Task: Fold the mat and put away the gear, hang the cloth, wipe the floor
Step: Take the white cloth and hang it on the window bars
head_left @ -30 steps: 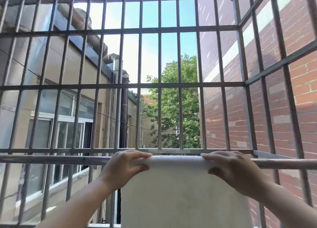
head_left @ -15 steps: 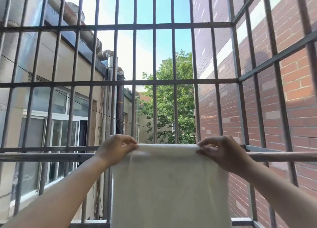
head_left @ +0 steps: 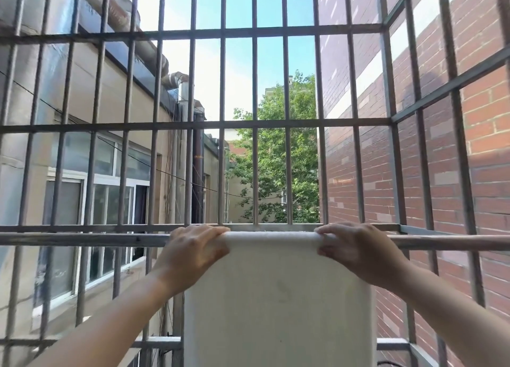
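Left hand (head_left: 193,253) and right hand (head_left: 358,252) clasp smooth white cloth (head_left: 276,297), hanging below curled fingers, on round metal rail (head_left: 82,240).

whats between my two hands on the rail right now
Only the top fold of the white cloth, draped over the rail, spans from the left hand to the right hand, which grip its ends. The head view shows this.

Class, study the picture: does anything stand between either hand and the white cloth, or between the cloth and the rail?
Nothing visible does. The cloth is draped over the rail, and the left hand and right hand grip its top fold directly, one at each end. The grille bars stand beyond the rail.
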The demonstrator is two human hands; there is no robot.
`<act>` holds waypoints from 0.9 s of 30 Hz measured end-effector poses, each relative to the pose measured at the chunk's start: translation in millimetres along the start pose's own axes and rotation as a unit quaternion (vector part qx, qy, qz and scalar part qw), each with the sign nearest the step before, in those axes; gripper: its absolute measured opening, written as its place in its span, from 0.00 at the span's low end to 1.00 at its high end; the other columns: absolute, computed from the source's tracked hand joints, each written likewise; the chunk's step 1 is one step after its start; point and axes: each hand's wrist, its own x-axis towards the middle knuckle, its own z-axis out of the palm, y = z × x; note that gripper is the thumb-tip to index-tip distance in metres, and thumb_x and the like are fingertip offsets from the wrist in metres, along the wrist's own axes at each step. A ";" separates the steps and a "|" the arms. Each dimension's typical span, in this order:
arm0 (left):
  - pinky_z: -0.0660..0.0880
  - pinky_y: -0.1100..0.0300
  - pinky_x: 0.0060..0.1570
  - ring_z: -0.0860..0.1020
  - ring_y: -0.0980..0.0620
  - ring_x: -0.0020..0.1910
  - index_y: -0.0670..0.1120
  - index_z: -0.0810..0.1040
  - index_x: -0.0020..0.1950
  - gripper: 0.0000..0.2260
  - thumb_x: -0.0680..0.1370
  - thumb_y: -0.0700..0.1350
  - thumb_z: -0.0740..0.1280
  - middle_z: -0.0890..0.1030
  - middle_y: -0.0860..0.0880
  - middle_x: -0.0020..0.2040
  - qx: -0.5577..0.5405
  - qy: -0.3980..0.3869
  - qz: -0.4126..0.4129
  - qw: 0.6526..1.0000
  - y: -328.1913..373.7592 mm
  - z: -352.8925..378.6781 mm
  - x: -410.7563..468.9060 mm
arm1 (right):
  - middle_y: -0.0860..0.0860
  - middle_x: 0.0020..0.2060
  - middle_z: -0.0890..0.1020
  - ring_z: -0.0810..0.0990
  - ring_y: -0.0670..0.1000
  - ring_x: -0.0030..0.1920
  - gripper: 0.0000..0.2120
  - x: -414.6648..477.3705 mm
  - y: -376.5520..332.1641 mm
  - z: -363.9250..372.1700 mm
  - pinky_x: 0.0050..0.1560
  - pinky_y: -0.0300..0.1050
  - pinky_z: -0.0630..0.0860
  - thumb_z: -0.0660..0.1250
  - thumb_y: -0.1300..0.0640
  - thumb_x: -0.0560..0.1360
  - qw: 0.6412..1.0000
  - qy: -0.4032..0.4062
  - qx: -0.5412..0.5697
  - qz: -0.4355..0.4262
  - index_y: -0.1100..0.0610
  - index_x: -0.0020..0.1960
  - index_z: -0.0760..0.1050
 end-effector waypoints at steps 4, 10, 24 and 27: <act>0.62 0.52 0.65 0.71 0.54 0.63 0.54 0.69 0.69 0.31 0.74 0.70 0.48 0.75 0.56 0.62 0.039 0.006 0.011 0.999 2.8 4.3 -16.9 | 0.48 0.48 0.84 0.83 0.55 0.44 0.15 -5.6 2.3 1.8 0.45 0.46 0.75 0.73 0.49 0.68 0.999 0.009 -0.037 -0.023 0.50 0.54 0.79; 0.58 0.39 0.69 0.64 0.54 0.70 0.55 0.64 0.71 0.33 0.72 0.71 0.49 0.68 0.55 0.70 0.045 -0.005 -0.015 0.999 14.9 0.1 -31.5 | 0.47 0.53 0.82 0.80 0.51 0.51 0.21 -8.2 -10.6 -7.5 0.53 0.47 0.75 0.71 0.45 0.69 0.999 -0.016 -0.034 -0.007 0.50 0.60 0.77; 0.56 0.51 0.72 0.58 0.57 0.73 0.60 0.61 0.72 0.35 0.68 0.71 0.44 0.62 0.57 0.73 -0.022 -0.046 -0.109 0.993 64.7 -34.8 -65.2 | 0.41 0.61 0.76 0.73 0.44 0.63 0.25 -47.7 -76.5 -21.2 0.58 0.39 0.63 0.67 0.38 0.69 0.998 -0.054 -0.014 -0.021 0.44 0.64 0.71; 0.58 0.47 0.71 0.58 0.57 0.72 0.60 0.61 0.72 0.35 0.68 0.71 0.43 0.63 0.56 0.73 -0.037 -0.056 -0.113 0.991 73.0 -40.1 -82.1 | 0.39 0.60 0.75 0.72 0.43 0.62 0.25 -61.9 -90.9 -21.9 0.55 0.39 0.68 0.67 0.38 0.70 0.998 -0.069 0.000 -0.014 0.42 0.65 0.71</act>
